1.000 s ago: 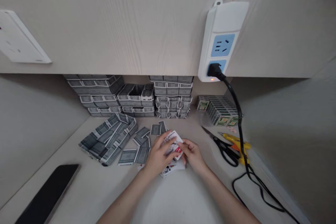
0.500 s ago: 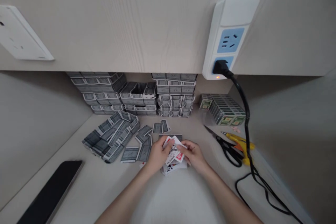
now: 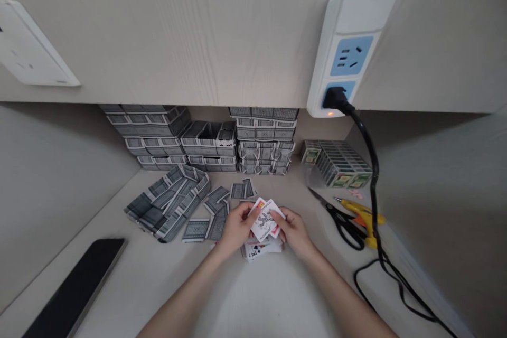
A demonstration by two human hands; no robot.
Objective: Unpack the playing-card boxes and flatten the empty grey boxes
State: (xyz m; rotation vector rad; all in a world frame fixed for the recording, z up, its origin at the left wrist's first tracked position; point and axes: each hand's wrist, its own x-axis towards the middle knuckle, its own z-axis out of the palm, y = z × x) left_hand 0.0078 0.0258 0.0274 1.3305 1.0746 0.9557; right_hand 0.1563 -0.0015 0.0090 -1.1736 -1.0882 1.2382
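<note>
Two or more playing cards [image 3: 262,224], fanned over each other, are pinched between my two hands; a black-and-white figure shows on the front one, with red on the card behind. My left hand [image 3: 238,226] is closed on their left edge, thumb on the face. From the other side my right hand [image 3: 293,228] grips the right edge the same way. Below the hands lies a loose pile of face-up cards [image 3: 259,251], partly covered. Several face-down cards [image 3: 217,222] with grey patterned backs are scattered left of my left hand.
A tray folded from cards [image 3: 168,203] stands at left, with stacked card-built boxes [image 3: 209,140] behind it. A dark phone-like slab [image 3: 77,288] lies front left. Right are boxed card packs [image 3: 340,163], black scissors [image 3: 348,224], a yellow-handled tool [image 3: 366,216] and a power cable [image 3: 372,169] from the power strip [image 3: 348,55].
The held cards have turned and spread, so the figured front card shows more fully. Both hands stay over the pile. The camera view has shifted slightly.
</note>
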